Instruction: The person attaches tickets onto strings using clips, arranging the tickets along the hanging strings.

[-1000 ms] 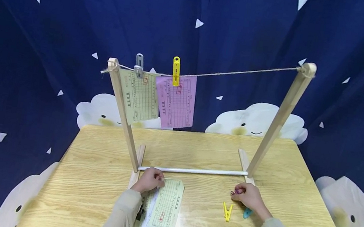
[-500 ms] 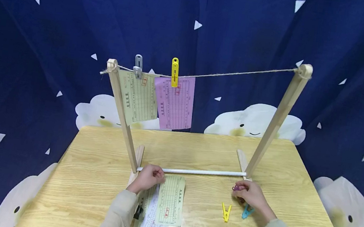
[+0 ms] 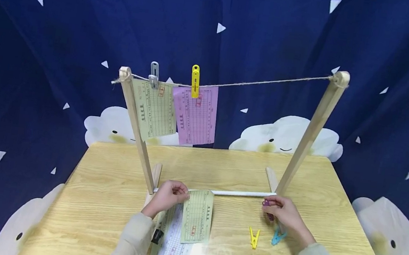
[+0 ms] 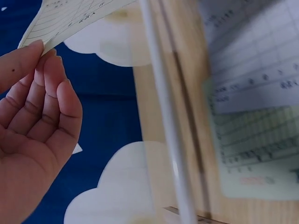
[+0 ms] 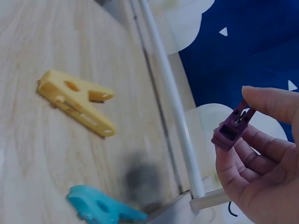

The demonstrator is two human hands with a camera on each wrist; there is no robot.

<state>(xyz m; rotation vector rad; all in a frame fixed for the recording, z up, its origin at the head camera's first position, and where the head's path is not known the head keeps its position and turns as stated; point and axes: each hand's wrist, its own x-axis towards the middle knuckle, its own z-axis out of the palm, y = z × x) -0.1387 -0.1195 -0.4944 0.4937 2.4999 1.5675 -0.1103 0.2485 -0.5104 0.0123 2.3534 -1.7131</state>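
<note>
My left hand (image 3: 168, 198) pinches a light green form sheet (image 3: 197, 217) by its corner between thumb and forefinger; the left wrist view shows that paper (image 4: 74, 21) raised off the table. Under it lie a white form sheet (image 3: 175, 244) and another green sheet (image 4: 261, 154). My right hand (image 3: 287, 216) holds a purple clothespin (image 5: 232, 127) by its handles, above the table near the right post. On the table by that hand lie a yellow clothespin (image 5: 77, 100) and a blue clothespin (image 5: 103, 205).
A wooden frame with a left post (image 3: 136, 129), a right post (image 3: 312, 133) and a white crossbar (image 3: 238, 193) stands on the table (image 3: 99, 217). From its string (image 3: 264, 83) hang a green sheet (image 3: 154, 112) under a grey clothespin (image 3: 154, 75) and a pink sheet (image 3: 195, 120) under a yellow one.
My left hand has lifted the green sheet up and slightly to the right, uncovering more of the white sheet. My right hand has risen slightly with the purple clothespin.
</note>
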